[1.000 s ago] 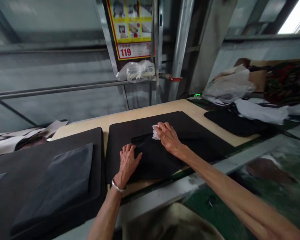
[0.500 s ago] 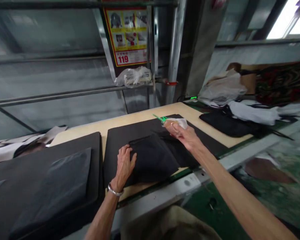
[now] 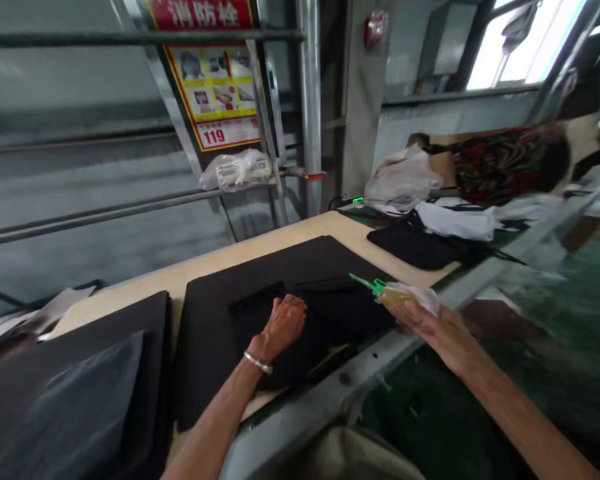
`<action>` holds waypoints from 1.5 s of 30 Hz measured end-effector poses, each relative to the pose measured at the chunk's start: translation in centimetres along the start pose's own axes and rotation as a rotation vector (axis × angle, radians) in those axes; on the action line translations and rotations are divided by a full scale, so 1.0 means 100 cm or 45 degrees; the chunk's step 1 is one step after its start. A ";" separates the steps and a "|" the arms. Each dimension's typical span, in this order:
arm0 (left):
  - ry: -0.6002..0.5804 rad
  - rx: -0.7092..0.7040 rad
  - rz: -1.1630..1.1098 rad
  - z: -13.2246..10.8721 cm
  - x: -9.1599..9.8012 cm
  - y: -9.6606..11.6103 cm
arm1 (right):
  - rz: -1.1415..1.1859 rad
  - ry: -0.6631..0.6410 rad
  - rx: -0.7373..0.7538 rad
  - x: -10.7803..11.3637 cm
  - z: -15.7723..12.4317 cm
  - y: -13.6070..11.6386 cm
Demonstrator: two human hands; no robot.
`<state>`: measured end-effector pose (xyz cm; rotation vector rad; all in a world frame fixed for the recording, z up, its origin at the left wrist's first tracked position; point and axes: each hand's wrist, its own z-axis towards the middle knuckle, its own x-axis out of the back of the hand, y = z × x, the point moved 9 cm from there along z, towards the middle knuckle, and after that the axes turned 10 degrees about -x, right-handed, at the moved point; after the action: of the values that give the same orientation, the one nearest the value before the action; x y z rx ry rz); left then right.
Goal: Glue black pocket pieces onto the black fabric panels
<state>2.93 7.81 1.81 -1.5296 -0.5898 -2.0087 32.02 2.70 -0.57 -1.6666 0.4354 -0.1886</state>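
My right hand [image 3: 425, 320] is wrapped round a squeeze bottle [image 3: 400, 297] with a green nozzle, amber contents and clear plastic about it. The nozzle points left over the right part of a black sheet [image 3: 210, 327] lying on the bench. Over the middle of that sheet is my left hand [image 3: 286, 319], its fingers curled in and blurred; whether they pinch anything is hidden. Beneath and beside it lies a black fabric piece [image 3: 300, 347], its outline hard to tell against the dark sheet.
A stack of black sheets [image 3: 105, 340] with a dark panel [image 3: 80, 400] on top stands at left. Black fabric [image 3: 415, 245] and white cloth [image 3: 455, 220] lie at right. A metal rail [image 3: 300, 413] runs along the bench's front edge; pipes [image 3: 310, 100] stand behind.
My right hand with the bottle has moved right and down toward the bench's front edge. My left hand has shifted right across the fabric, its fingers now curled. The view has turned right.
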 end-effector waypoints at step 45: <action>0.249 0.627 -0.616 0.039 -0.061 -0.081 | -1.569 -0.153 1.264 -0.204 0.017 -0.038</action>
<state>1.76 17.42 -3.25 -0.9417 -1.3529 -2.0968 14.71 12.54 5.53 -0.7351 -0.7517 -1.0121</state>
